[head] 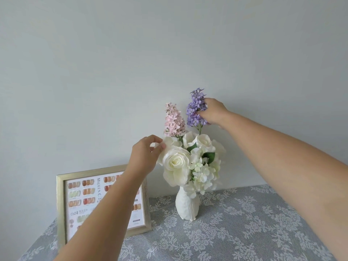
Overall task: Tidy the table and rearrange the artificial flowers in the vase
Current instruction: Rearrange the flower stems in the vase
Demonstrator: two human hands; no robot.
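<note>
A white textured vase (pixel 186 206) stands on the table near the wall. It holds white roses (pixel 177 162), white hydrangea blooms (pixel 204 176), a pink flower spike (pixel 173 121) and a purple flower spike (pixel 194 108). My left hand (pixel 146 155) pinches an outer petal of the upper left white rose. My right hand (pixel 212 112) grips the right side of the purple spike, fingers curled into its blossoms.
A gold-framed nail colour chart (pixel 79 202) leans against the wall left of the vase, partly behind my left forearm. A grey lace tablecloth (pixel 244 223) covers the table. The plain pale wall rises directly behind the flowers.
</note>
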